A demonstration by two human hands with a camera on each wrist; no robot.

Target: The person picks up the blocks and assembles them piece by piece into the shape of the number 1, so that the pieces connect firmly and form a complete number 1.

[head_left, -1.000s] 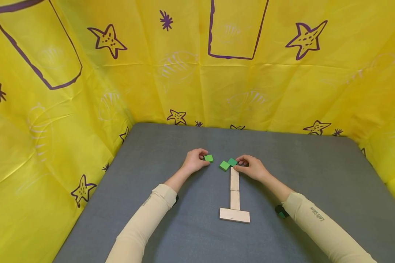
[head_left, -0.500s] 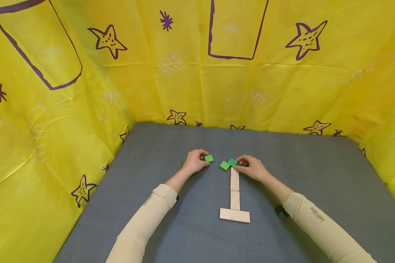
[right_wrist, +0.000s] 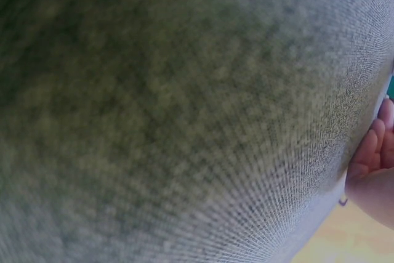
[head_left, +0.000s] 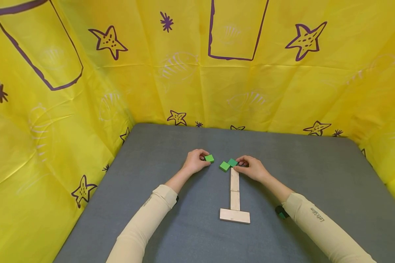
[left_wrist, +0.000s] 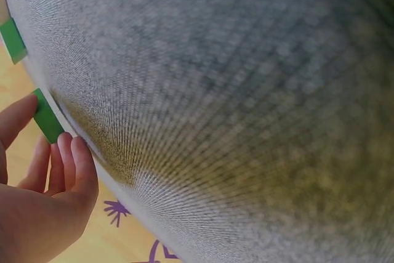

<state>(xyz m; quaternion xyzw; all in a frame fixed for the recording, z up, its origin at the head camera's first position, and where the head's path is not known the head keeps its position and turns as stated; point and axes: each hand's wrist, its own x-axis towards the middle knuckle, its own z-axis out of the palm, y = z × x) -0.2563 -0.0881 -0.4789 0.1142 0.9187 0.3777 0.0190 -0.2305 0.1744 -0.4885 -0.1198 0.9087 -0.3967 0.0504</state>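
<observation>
My left hand (head_left: 193, 161) pinches a light green square block (head_left: 209, 158) between thumb and fingers, low over the table. In the left wrist view, the thumb and fingertips hold opposite ends of this block (left_wrist: 47, 117). My right hand (head_left: 252, 168) pinches a darker green block (head_left: 232, 163) at its right side. That block meets a second light green block (head_left: 225, 166) near a corner. Just below them runs an upright line of two pale wooden planks, the upper plank (head_left: 234, 179) and the lower plank (head_left: 235, 201). A wider crosswise plank (head_left: 234, 216) lies at its foot.
The dark grey table (head_left: 145, 153) spreads around the blocks. Yellow cloth (head_left: 197, 84) printed with purple starfish hangs behind it and along both sides. Dark wrist cameras are strapped under both forearms; the right camera (head_left: 281, 212) shows beside the sleeve.
</observation>
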